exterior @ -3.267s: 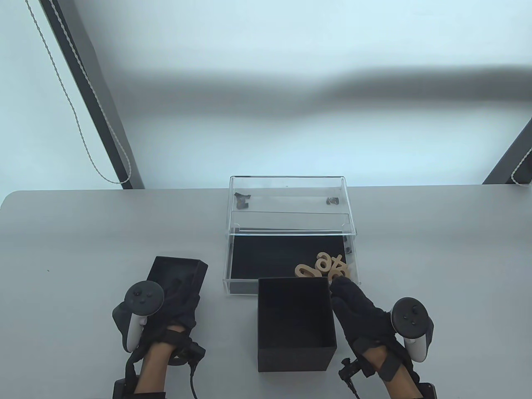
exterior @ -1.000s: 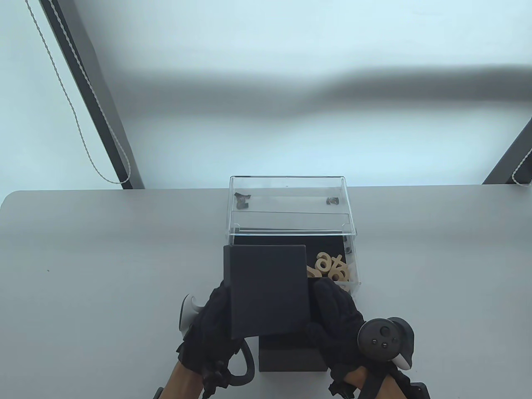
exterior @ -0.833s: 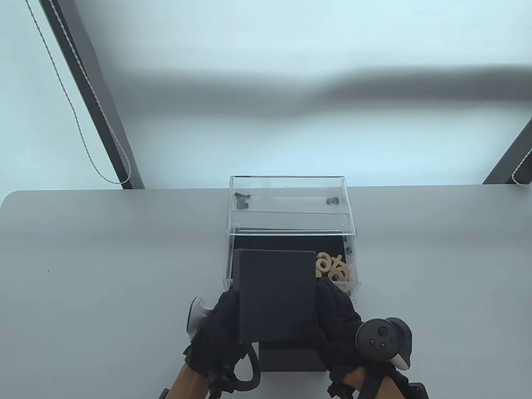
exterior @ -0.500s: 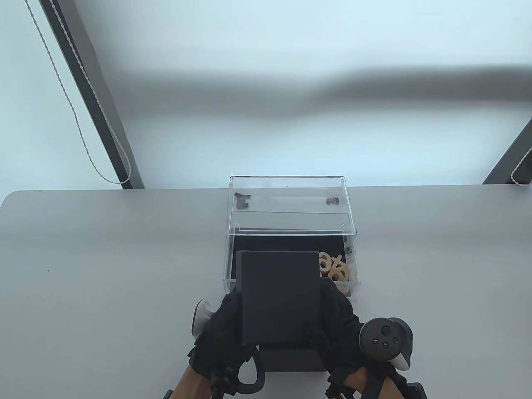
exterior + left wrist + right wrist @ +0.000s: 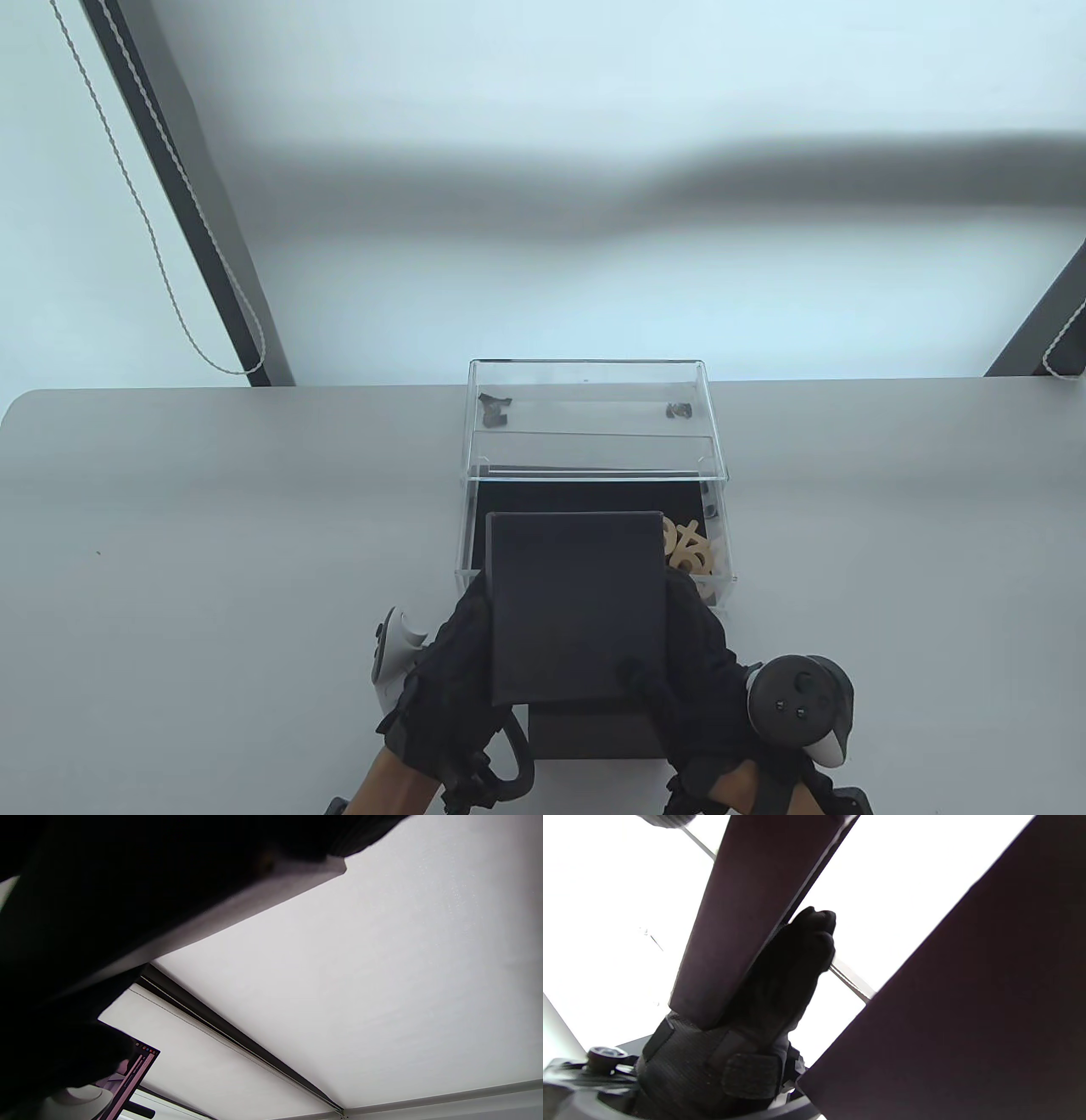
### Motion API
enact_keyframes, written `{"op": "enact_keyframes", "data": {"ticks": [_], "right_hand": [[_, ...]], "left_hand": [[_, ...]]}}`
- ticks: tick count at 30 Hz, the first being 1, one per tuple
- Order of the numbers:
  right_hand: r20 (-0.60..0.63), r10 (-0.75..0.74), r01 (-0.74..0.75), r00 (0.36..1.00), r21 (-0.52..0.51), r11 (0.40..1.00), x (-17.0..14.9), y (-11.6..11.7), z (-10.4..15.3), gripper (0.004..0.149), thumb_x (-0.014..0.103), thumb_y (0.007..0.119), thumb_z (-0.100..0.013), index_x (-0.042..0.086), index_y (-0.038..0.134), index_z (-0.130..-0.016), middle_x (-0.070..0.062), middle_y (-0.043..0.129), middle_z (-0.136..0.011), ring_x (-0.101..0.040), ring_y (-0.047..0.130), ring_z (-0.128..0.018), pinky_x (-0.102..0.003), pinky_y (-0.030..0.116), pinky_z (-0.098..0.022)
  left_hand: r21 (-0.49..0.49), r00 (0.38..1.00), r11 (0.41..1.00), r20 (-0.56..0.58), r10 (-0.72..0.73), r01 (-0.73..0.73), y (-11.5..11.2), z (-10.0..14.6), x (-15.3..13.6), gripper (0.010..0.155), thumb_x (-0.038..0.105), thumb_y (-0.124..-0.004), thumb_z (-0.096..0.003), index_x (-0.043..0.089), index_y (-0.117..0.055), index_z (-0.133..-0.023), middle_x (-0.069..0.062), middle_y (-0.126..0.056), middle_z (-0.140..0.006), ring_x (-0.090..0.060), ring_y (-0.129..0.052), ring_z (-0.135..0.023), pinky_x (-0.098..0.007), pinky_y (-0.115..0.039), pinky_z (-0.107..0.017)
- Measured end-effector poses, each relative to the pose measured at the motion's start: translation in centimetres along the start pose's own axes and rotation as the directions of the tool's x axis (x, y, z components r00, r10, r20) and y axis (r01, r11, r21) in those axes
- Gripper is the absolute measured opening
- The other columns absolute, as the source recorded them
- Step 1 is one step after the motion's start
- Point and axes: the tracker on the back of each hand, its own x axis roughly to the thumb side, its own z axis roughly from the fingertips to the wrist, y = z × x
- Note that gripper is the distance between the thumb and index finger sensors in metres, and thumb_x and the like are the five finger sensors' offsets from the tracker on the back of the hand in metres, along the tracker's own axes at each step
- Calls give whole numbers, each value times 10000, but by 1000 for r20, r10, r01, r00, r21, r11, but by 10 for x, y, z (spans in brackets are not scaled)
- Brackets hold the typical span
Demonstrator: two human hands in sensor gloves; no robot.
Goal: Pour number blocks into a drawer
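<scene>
Both hands hold a flat black lid (image 5: 575,607) between them above the open black box (image 5: 594,734), the left hand (image 5: 441,679) gripping its left edge and the right hand (image 5: 696,662) its right edge, fingers closed around it. The number blocks (image 5: 689,548) already lie in the near right corner of the clear drawer (image 5: 594,531), so pouring looks done and this seems a closing-up step; next the lid needs lining up square over the box and lowering onto it

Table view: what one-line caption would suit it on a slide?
Both gloved hands, left hand and right hand, hold a black lid over its box.
</scene>
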Motion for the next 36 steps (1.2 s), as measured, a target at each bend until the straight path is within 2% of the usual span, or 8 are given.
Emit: {"op": "enact_keyframes", "data": {"ticks": [5, 10, 13, 15, 18, 25, 29, 36], "right_hand": [[-16, -15, 15, 1000, -8, 1000, 4, -4, 2, 978, 671, 534, -426, -12, 118, -989, -345, 156, -1048, -625, 267, -945, -735, 251, -656], [-53, -33, 33, 998, -2, 999, 5, -4, 4, 974, 662, 549, -431, -11, 115, -986, -344, 150, -1045, -630, 269, -943, -736, 260, -656], [-61, 10, -10, 998, -4, 1000, 5, -6, 4, 972, 662, 550, -431, -10, 117, -985, -346, 152, -1042, -632, 283, -940, -735, 280, -656], [-77, 21, -21, 997, -5, 1000, 5, -7, 4, 970, 660, 553, -434, -13, 125, -985, -349, 157, -1040, -635, 288, -937, -737, 286, -653], [-110, 21, -22, 994, -10, 1000, 3, -9, 4, 958, 650, 566, -436, -8, 139, -987, -348, 162, -1039, -638, 291, -936, -738, 295, -651], [-271, 52, -47, 961, 27, 999, -6, -8, 6, 933, 588, 647, -455, -26, 178, -977, -362, 210, -1022, -645, 355, -925, -741, 358, -639], [-311, 37, -30, 950, 28, 999, -9, -8, 6, 927, 568, 670, -451, -33, 194, -971, -372, 231, -1012, -651, 384, -914, -743, 382, -633], [-374, 69, -43, 925, 79, 996, -12, -7, 6, 954, 555, 726, -443, -73, 214, -948, -416, 327, -972, -686, 619, -818, -752, 566, -574]], "left_hand": [[85, 978, 976, 40, -202, 199, 2, 2, 9, 708, 460, -525, -547, 339, -104, -1103, -90, -203, -1242, -385, -296, -1136, -643, -353, -803], [140, 931, 926, 52, -362, 352, 3, 4, 16, 663, 450, -528, -541, 387, -202, -1115, -104, -205, -1238, -385, -272, -1130, -649, -336, -794], [222, 869, 851, 31, -494, 476, 5, 7, 21, 640, 447, -550, -528, 375, -310, -1117, -118, -273, -1233, -393, -306, -1119, -664, -329, -772], [284, 780, 745, -17, -625, 604, 8, 9, 24, 630, 450, -561, -519, 353, -373, -1112, -87, -326, -1232, -394, -324, -1113, -682, -295, -755], [277, 714, 676, -59, -698, 683, 12, 9, 24, 627, 454, -564, -517, 338, -394, -1109, -121, -365, -1226, -394, -339, -1108, -683, -301, -747], [260, 736, 692, -146, -661, 673, 22, 10, 8, 633, 447, -582, -513, 307, -404, -1104, -78, -400, -1223, -379, -353, -1105, -679, -337, -747], [233, 752, 715, -179, -635, 659, 27, 10, 1, 638, 459, -579, -515, 302, -389, -1104, -73, -396, -1223, -373, -354, -1104, -678, -355, -747], [212, 774, 744, -185, -606, 633, 27, 10, -6, 665, 487, -569, -511, 271, -358, -1104, -109, -378, -1220, -380, -362, -1101, -681, -379, -744]]}}
